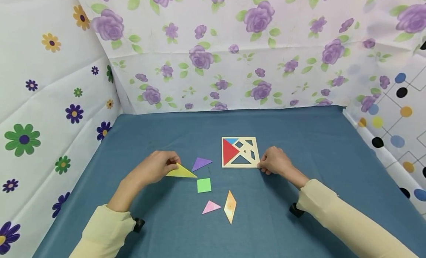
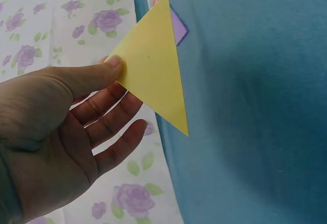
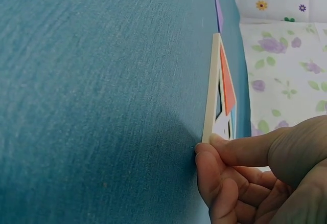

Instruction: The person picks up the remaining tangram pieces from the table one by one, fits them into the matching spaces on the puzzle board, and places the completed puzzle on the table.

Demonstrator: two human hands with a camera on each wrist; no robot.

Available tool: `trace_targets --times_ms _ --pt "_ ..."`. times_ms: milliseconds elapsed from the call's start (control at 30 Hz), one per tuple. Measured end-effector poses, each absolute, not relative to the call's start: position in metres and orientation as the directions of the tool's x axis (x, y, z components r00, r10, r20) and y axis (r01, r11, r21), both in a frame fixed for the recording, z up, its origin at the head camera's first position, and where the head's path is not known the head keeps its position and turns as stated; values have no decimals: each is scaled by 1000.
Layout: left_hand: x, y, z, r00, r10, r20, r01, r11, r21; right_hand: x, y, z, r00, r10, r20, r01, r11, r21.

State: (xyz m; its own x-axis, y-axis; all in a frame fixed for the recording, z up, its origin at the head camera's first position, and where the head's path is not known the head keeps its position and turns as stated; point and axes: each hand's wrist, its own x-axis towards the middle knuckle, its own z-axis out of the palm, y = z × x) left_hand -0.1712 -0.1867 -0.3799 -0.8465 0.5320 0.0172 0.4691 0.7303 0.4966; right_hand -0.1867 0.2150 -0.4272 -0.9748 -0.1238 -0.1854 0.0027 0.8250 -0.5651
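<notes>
Between thumb and fingers my left hand (image 1: 157,166) pinches a large yellow triangle (image 2: 150,65), held up off the cloth. My right hand (image 1: 277,162) grips the near right corner of a wooden tangram frame (image 1: 240,166) that lies on the table. Inside the frame are a red triangle (image 1: 229,151) and a small blue triangle (image 1: 232,141); its other cutouts show bare. Between the hands lie a purple triangle (image 1: 200,163) and a green square (image 1: 204,185). Closer to me are a pink triangle (image 1: 211,207) and an orange parallelogram (image 1: 230,207).
A blue cloth (image 1: 266,228) covers the table. Behind it hangs a curtain with purple roses (image 1: 201,57). A flowered sheet (image 1: 50,95) stands at the left, and a dotted sheet (image 1: 396,125) at the right.
</notes>
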Motion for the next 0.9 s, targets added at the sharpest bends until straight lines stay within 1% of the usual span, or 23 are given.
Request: trace_targets --times_ms 233,533,733,900 --pt "-177 -182 -367 -850 522 75 485 719 497 -187 216 -428 -974 -134 -181 -3 812 -583" --pt "-185 -163 -354 -859 500 112 476 699 534 -186 217 -427 -972 -151 -180 -13 799 -602" --pt "-191 -146 -348 -839 518 165 517 665 539 -185 217 -428 -973 -152 -173 -16 795 -606" --pt "-195 -131 -345 -828 530 181 533 647 544 -186 217 -429 -974 -146 -171 -13 795 -607"
